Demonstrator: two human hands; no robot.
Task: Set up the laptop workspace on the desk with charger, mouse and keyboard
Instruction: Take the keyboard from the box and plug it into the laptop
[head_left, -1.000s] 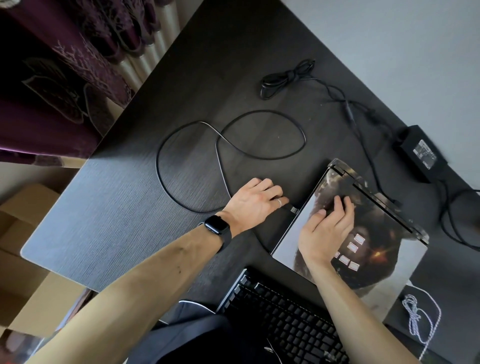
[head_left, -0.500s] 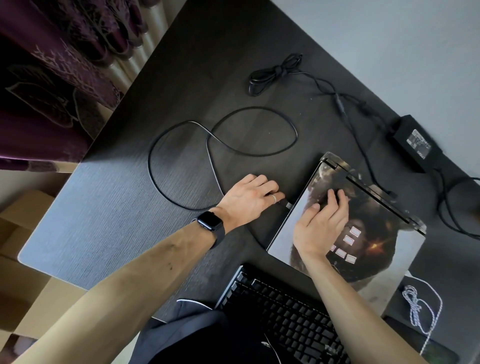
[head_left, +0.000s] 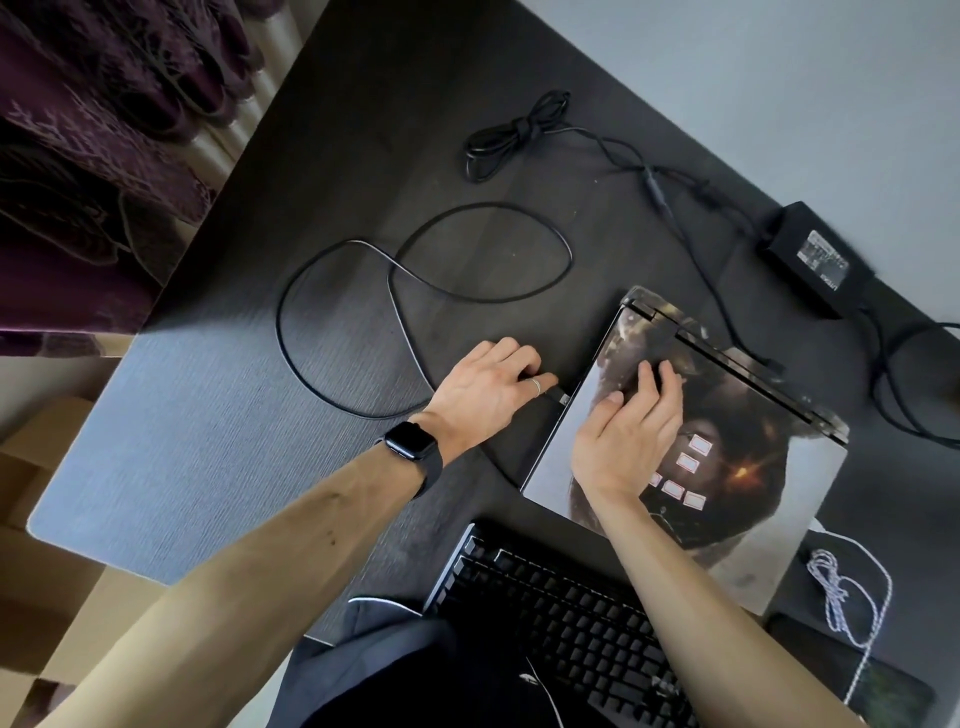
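Keyboard (head_left: 566, 618): nearest, below laptop; laptop (head_left: 727, 467): closed, on bench (head_left: 208, 415); right hand (head_left: 631, 431): flat on lid, released, steadying; left hand (head_left: 488, 395): pinching cable plug (head_left: 563, 399) at laptop's left edge, plug axis pointing into the side; cable (head_left: 415, 270) loops beyond; charger brick (head_left: 815, 260) farthest, behind laptop.

Nothing readable here tbh, the white label on the black rectangular charger brick (head_left: 814, 258) is just a blur.
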